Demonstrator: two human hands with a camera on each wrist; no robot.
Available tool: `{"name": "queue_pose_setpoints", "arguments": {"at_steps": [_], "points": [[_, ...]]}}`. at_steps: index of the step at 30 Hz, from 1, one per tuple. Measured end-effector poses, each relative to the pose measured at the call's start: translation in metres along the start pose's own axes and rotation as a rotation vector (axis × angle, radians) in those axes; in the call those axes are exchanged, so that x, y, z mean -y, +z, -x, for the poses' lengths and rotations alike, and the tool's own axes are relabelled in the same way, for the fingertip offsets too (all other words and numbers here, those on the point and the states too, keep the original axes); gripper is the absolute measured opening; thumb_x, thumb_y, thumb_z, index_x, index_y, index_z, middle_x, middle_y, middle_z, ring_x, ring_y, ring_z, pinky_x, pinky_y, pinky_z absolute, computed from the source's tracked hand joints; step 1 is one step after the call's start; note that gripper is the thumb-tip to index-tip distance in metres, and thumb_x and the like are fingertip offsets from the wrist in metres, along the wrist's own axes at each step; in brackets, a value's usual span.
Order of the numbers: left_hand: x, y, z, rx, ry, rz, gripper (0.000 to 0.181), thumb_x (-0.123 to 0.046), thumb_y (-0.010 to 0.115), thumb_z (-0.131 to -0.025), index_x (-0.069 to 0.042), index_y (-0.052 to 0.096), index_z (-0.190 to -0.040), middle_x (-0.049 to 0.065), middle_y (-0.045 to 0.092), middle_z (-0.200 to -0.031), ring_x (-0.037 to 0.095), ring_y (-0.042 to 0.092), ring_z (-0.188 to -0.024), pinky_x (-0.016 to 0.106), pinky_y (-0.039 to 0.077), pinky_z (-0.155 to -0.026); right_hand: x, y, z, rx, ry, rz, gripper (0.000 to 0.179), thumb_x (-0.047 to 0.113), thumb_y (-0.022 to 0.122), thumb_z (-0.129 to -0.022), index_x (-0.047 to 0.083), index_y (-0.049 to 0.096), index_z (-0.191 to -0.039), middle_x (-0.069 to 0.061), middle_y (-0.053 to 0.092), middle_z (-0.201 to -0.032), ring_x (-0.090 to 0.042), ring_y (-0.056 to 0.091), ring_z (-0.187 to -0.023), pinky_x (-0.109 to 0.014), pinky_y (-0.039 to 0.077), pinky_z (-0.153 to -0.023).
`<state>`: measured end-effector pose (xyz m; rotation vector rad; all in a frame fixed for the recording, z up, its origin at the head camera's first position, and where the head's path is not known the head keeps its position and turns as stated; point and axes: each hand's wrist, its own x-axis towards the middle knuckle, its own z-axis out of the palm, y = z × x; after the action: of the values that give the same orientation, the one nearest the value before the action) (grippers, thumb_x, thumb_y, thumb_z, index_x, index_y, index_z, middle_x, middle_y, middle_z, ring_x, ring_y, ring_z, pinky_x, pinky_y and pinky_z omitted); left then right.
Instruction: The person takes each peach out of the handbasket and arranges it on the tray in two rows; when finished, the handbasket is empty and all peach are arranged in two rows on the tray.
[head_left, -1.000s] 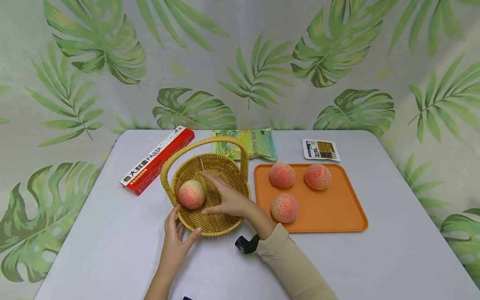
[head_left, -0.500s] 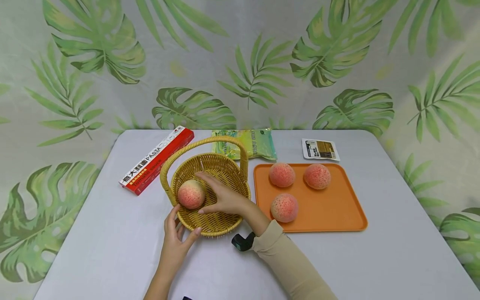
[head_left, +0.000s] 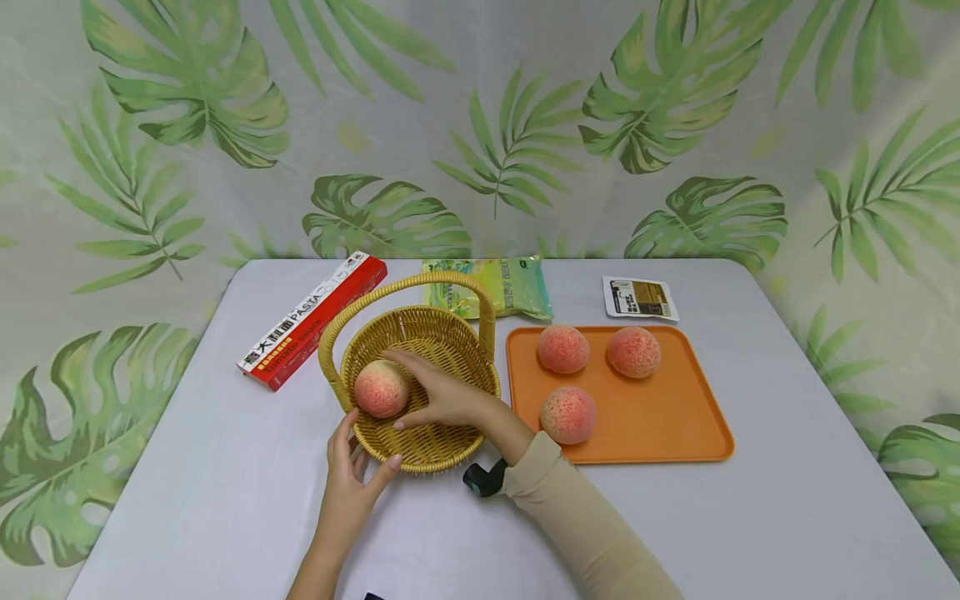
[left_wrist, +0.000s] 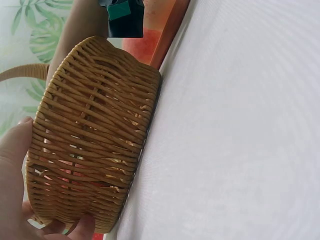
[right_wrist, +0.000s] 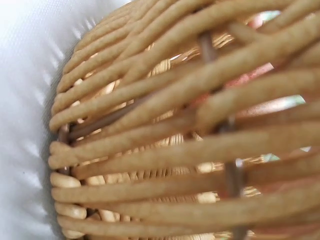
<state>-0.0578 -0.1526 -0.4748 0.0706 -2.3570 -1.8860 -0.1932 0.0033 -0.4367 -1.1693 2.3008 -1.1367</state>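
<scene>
A round wicker basket [head_left: 442, 454] with a tall arched handle stands left of centre on the white-covered table. One pink-and-cream peach [head_left: 378, 392] lies in it against the left side. My left hand [head_left: 348, 483] holds the basket's near-left side, with thumb and index finger at the rim; in the left wrist view other fingers [left_wrist: 82, 227] curl low against the weave. My right hand [head_left: 442, 396] reaches inside the basket, thumb and fingers spread around the peach's right side. The right wrist view shows only the basket's woven wall [right_wrist: 150, 150] up close, with the right hand hidden.
To the right, an orange tray [head_left: 660, 425] bears 3 peaches [head_left: 568, 415]. A red-and-white pasta box [head_left: 311, 325] lies at the left, a green-yellow packet [head_left: 517, 287] behind the basket, and a small white-and-brown sachet [head_left: 640, 298] beyond the tray.
My right hand has moved left inside the basket, its thumb and fingertips coming closer around the peach. My left hand has stayed at the rim, and the basket has kept its place.
</scene>
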Motion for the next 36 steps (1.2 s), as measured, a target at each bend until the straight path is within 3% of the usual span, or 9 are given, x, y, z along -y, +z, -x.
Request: {"name": "queue_pose_setpoints", "arguments": {"at_steps": [7, 15, 21, 31, 36], "points": [[0.001, -0.001, -0.001, 0.009, -0.03, 0.007, 0.085, -0.012, 0.069, -0.08, -0.01, 0.01, -0.142, 0.014, 0.005, -0.143, 0.033, 0.016, -0.128, 0.032, 0.023, -0.104, -0.002, 0.001, -0.004, 0.034, -0.042, 0.004, 0.091, 0.028, 0.076, -0.073, 0.017, 0.019, -0.144, -0.008, 0.017, -0.147, -0.015, 0.014, -0.132, -0.036, 0.02, -0.107], [0.0, 0.001, 0.0, 0.0, -0.023, -0.003, 0.083, -0.016, 0.068, -0.081, -0.014, 0.012, -0.142, 0.01, 0.007, -0.143, 0.031, 0.017, -0.128, 0.032, 0.024, -0.104, -0.004, 0.003, -0.008, 0.063, -0.07, 0.034, 0.088, 0.028, 0.075, -0.074, 0.017, 0.021, -0.143, -0.009, 0.018, -0.146, -0.015, 0.011, -0.133, -0.036, 0.021, -0.106], [0.002, 0.001, 0.0, -0.007, -0.019, 0.005, 0.084, -0.015, 0.069, -0.081, -0.016, 0.012, -0.142, 0.009, 0.007, -0.143, 0.029, 0.018, -0.128, 0.026, 0.024, -0.103, -0.003, 0.003, -0.009, 0.066, -0.038, 0.043, 0.086, 0.029, 0.075, -0.073, 0.021, 0.025, -0.142, -0.007, 0.019, -0.144, -0.016, 0.018, -0.13, -0.036, 0.029, -0.102], [0.001, 0.001, 0.001, -0.007, 0.004, 0.011, 0.082, -0.015, 0.067, -0.082, -0.014, 0.012, -0.142, 0.011, 0.007, -0.142, 0.032, 0.018, -0.127, 0.033, 0.024, -0.104, 0.003, 0.004, -0.015, 0.05, 0.024, 0.04, 0.073, 0.029, 0.074, -0.074, 0.024, 0.035, -0.136, -0.007, 0.026, -0.137, -0.02, 0.033, -0.121, -0.035, 0.038, -0.095], [-0.011, 0.0, 0.002, 0.001, -0.019, 0.015, 0.082, -0.01, 0.067, -0.082, -0.009, 0.011, -0.142, 0.014, 0.006, -0.142, 0.034, 0.017, -0.127, 0.032, 0.023, -0.104, 0.002, 0.005, -0.018, 0.054, 0.018, 0.02, 0.07, 0.029, 0.073, -0.076, 0.021, 0.035, -0.134, -0.007, 0.029, -0.136, -0.018, 0.036, -0.119, -0.032, 0.038, -0.095]]}}
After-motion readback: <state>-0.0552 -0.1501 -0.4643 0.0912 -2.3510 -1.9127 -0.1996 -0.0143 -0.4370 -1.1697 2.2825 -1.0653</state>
